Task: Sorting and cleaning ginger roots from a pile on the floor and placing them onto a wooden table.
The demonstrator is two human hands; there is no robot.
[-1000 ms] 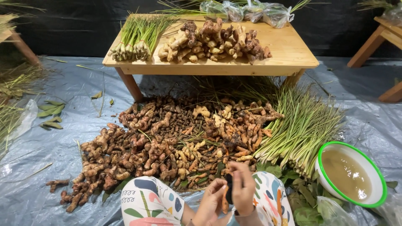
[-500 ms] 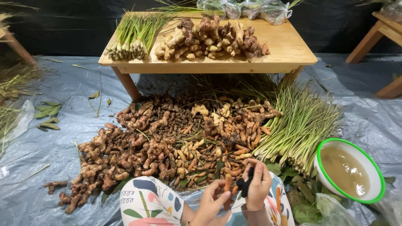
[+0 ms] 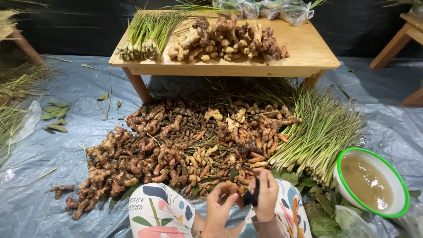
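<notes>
The person sits on a grey tarp (image 3: 66, 211) on the floor, knees in flowered trousers (image 3: 154, 211) at the near edge of a big root pile (image 3: 176, 150), and works just in front of it. The left hand (image 3: 220, 209) is curled around a small orange-brown root (image 3: 230, 188), holding it up between fingers and thumb so one end stands free. The right hand (image 3: 264, 196) is closed around a short dark tool (image 3: 254, 197), probably a small knife, set against that root, which suggests trimming or scraping; the blade itself cannot be made out.

The pile lies spread out within easy reach, so roots can be taken without getting up. Right of the pile, long green stalks (image 3: 321, 132) lie fanned, bases toward the person. Further right of the pile stands a white bowl (image 3: 398, 207) with a green rim, holding cloudy water, close to the right hand, likely for rinsing. Behind the pile stands a low wooden counter (image 3: 308, 53) bearing cleaner, paler roots (image 3: 224, 39), a stalk bundle (image 3: 145, 37) and clear bags (image 3: 260, 9) at its far edge, seemingly sorted goods kept off the floor. Loose leaves (image 3: 55, 117) lie left of the pile.
</notes>
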